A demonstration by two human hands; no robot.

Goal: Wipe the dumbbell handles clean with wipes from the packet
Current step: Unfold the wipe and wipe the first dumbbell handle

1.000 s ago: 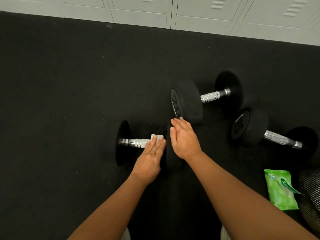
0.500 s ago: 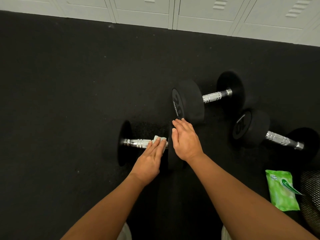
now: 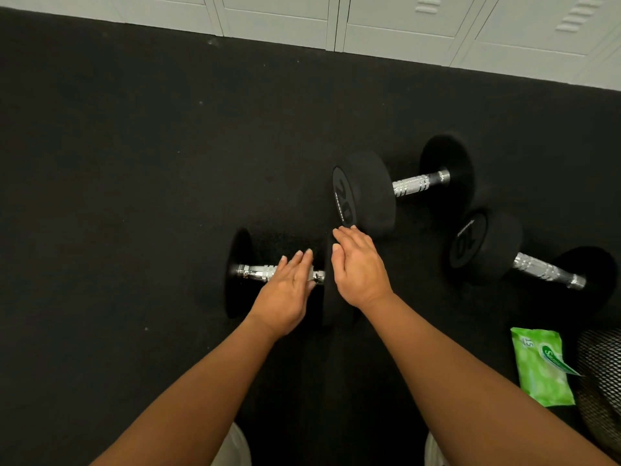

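Left hand (image 3: 285,297): fingers (image 3: 297,265) extended and held close together, laid flat across the chrome handle (image 3: 257,272) of the nearest dumbbell (image 3: 240,272). Whether a wipe lies beneath them cannot be told; none shows.

Right hand (image 3: 361,270): fingers (image 3: 351,240) straight and held together, palm down, resting on the top of that dumbbell's right-hand weight head (image 3: 331,304); fingertips reach just beside the second dumbbell.

Nearest dumbbell: black heads, chrome handle, lying on the floor (image 3: 134,196) with its bar running left to right; handle bare to the left of the left hand, a short end showing to its right.

Second dumbbell (image 3: 366,193): black, marked 20 on its end face, lying beyond the right hand; handle exposed.

Third dumbbell (image 3: 487,243): black, marked 20, lying to the right, near the second, handle angled toward the lower right.

Wipes packet (image 3: 541,371): green, flat on the floor at lower right, well apart from both hands, flap lifted.

Mesh object (image 3: 601,381): dark, at the right edge, just beside the packet.

Lockers (image 3: 403,21): pale, along the far edge of the floor.
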